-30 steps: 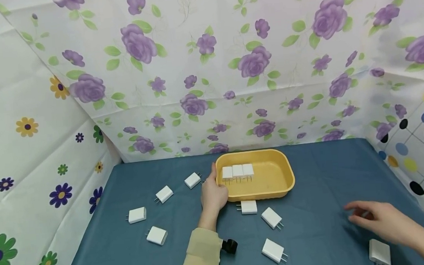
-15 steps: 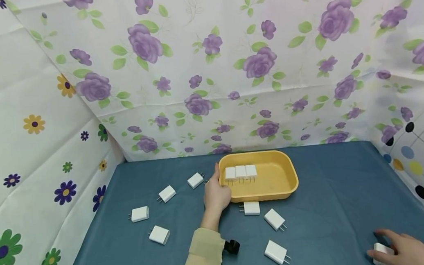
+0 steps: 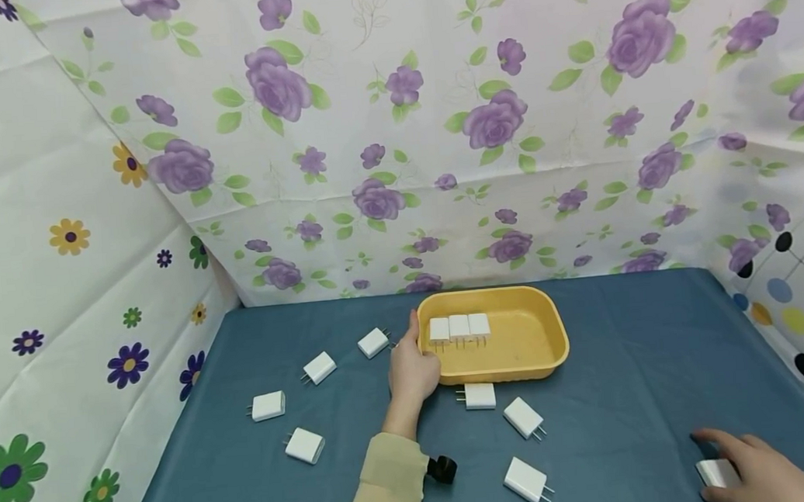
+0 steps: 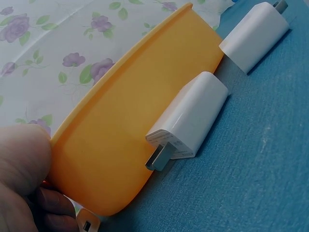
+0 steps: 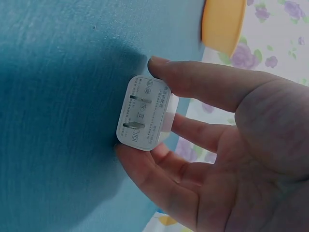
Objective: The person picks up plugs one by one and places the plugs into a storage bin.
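Observation:
My left hand (image 3: 412,368) grips the left end of a yellow plastic tray (image 3: 555,341), its thumb along the rim. Inside the tray, at its left, three white plug chargers (image 3: 459,327) stand in a row. At the lower right of the head view my right hand (image 3: 760,468) holds another charger (image 5: 142,113) between thumb and fingers. In the right wrist view its two-pin end faces the camera, just by the blue cloth. A charger (image 4: 190,116) lies close against the tray's outer wall in the left wrist view.
Several chargers, such as this one (image 3: 268,406), lie scattered left of the tray. Two more, one (image 3: 523,417) behind the other (image 3: 526,480), lie in front of it. A blue cloth (image 3: 618,438) covers the table, with flowered sheets (image 3: 435,124) around it.
My right hand has moved right and down onto the charger near the table's right side and taken hold of it. The left hand stays on the tray. The head view has shifted slightly.

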Motion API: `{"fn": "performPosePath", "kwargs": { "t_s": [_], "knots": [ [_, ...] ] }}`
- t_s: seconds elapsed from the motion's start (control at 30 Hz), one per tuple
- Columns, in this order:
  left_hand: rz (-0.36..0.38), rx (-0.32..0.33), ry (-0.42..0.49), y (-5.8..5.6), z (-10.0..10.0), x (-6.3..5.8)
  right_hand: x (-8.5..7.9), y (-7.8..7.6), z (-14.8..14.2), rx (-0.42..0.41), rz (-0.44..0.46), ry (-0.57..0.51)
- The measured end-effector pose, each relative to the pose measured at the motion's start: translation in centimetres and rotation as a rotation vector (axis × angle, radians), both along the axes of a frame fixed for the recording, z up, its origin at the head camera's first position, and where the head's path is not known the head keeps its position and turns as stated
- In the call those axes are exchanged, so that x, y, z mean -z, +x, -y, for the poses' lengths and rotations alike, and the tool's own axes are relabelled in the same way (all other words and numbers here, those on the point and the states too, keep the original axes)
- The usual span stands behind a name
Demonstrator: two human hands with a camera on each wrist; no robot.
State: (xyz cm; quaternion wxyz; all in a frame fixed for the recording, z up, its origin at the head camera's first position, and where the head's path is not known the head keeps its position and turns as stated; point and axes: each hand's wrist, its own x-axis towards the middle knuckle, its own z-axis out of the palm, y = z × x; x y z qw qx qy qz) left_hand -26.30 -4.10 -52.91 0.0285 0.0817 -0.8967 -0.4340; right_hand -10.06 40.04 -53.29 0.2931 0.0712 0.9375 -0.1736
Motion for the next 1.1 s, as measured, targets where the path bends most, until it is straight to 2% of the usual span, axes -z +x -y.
{"fn": "performPosePath", "kwargs": {
  "t_s": [0.27, 0.8, 1.1],
  "knots": [
    [-0.001, -0.002, 0.006, 0.06, -0.01, -0.15, 0.40, -0.08, -0.08, -0.010, -0.003, -0.060],
    [-0.012, 0.004, 0.010, 0.00, 0.18, -0.19, 0.43, 0.01, 0.33, -0.058, -0.024, 0.000],
    [-0.013, 0.007, 0.005, 0.01, 0.09, 0.03, 0.55, -0.10, 0.25, -0.058, -0.012, -0.006]
  ]
}}
